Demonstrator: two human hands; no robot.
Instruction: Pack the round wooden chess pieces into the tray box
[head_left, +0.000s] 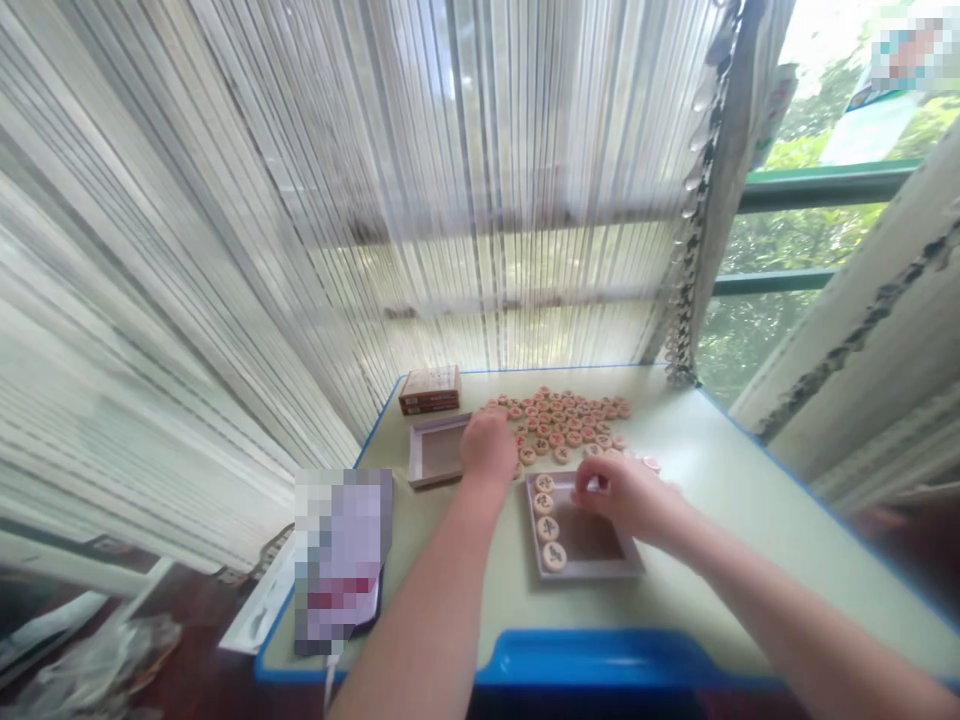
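Observation:
My right hand (619, 492) reaches over the near box tray (592, 572), thumb and fingertips pinched low inside it; whatever they hold is too small to make out. Along that tray's left wall runs a column of several round Chinese chess pieces (548, 529) with dark characters. My left hand (489, 445) is curled closed above the right side of a second shallow tray (426, 478), its fingers at the left edge of the loose pieces. Its fingertips are mostly hidden, so I cannot see what is in them. Loose Chinese chess pieces (574, 438), red and dark-marked, spread behind both hands.
A small stacked box (430, 390) stands at the table's back left. At the left edge lies a blurred-out phone-like device (345, 550) with a white cable (330, 675). The pale table (750, 520) has a blue rim. String curtains (480, 180) hang behind it.

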